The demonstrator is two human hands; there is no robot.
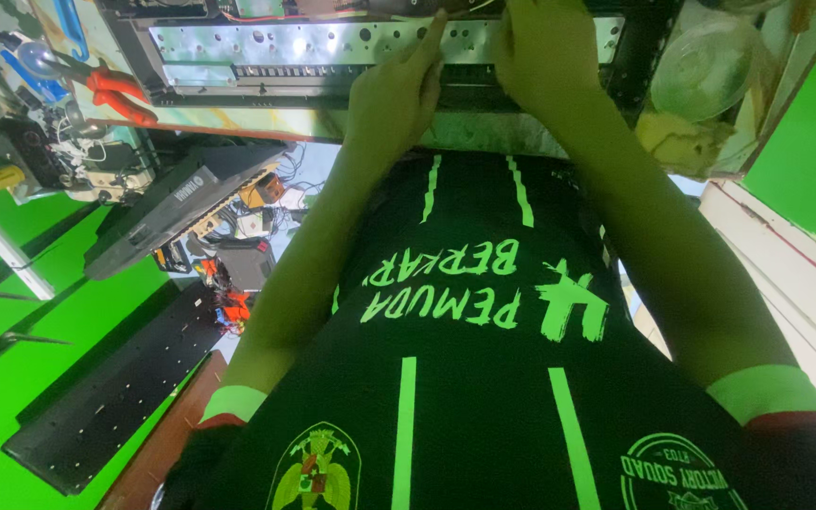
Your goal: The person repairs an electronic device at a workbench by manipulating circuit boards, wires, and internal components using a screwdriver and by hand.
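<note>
Item: long perforated metal strip (332, 42) of an opened electronic chassis, long axis running left-right across the tabletop (266, 121), lying just ahead of both hands. Left hand (394, 94) is touching its front edge, forefinger extended, nothing clasped. Right hand (545, 52) is resting over its right end; whether that grip is closing on anything cannot be told. Red-handled pliers (115, 90) are lying well to the left.

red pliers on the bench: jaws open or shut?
Cannot tell. The red-handled pliers lie left of the left hand; the handles are spread apart, but the jaws are hidden among the clutter.
</note>
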